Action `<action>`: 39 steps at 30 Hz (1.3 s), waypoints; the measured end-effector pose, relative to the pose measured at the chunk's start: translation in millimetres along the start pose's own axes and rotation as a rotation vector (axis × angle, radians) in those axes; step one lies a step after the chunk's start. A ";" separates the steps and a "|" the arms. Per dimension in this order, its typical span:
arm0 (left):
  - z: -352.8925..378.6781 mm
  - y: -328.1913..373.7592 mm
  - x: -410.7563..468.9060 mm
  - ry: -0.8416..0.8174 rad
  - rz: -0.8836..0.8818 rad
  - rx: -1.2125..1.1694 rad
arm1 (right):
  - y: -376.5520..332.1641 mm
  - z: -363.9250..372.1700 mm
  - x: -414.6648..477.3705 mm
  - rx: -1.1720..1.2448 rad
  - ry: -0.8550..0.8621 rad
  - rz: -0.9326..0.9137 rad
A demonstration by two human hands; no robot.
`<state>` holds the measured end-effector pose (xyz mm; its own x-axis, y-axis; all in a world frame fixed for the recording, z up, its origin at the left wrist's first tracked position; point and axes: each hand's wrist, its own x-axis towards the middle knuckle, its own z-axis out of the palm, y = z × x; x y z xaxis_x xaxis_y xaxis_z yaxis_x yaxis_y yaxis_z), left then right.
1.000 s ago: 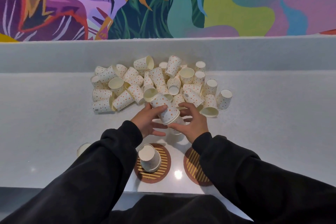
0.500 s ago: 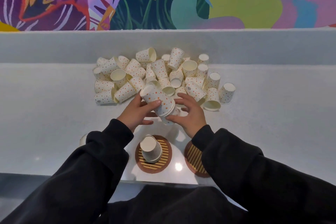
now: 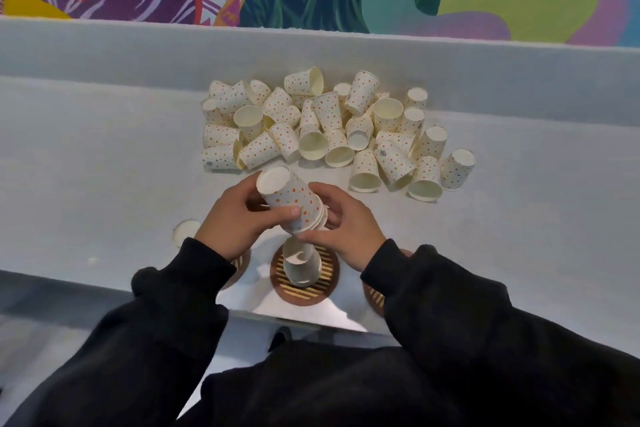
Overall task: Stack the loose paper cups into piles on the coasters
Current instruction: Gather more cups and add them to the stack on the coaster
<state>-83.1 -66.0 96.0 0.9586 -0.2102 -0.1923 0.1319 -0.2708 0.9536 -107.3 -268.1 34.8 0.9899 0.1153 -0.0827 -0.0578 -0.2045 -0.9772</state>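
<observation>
Both hands hold a short stack of dotted paper cups point(image 3: 292, 203), bottom end up and tilted left, in the air above the middle coaster. My left hand point(image 3: 239, 222) grips its side with the thumb across the front. My right hand point(image 3: 341, 229) pinches the rim end. Below them an upside-down pile of cups point(image 3: 301, 269) stands on the striped round middle coaster point(image 3: 327, 272). A heap of loose dotted cups point(image 3: 332, 130) lies farther back on the white counter. My sleeves hide most of a left coaster point(image 3: 239, 265) and a right coaster point(image 3: 375, 296).
A single cup point(image 3: 185, 232) stands left of my left wrist. The white counter point(image 3: 104, 166) has a raised back ledge under a colourful mural. Its front edge runs just below the coasters.
The cup stack has come back from the heap towards me and now hangs over the middle coaster's pile. Both hands have slid closer together around it.
</observation>
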 end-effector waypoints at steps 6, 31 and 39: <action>6.3 -7.9 -18.4 -0.026 0.064 0.249 | 1.6 3.7 -16.1 -0.136 -0.058 -0.043; 27.0 -105.9 -20.9 -0.088 0.058 0.421 | 72.9 28.1 -31.8 -0.217 -0.024 0.150; 29.4 -119.6 -16.2 -0.111 -0.015 0.499 | 84.1 27.7 -31.6 -0.248 -0.044 0.171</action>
<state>-121.8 -57.8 -21.8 0.9212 -0.2945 -0.2542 -0.0176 -0.6842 0.7291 -147.0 -262.1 -50.1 0.9617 0.0992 -0.2554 -0.1844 -0.4547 -0.8713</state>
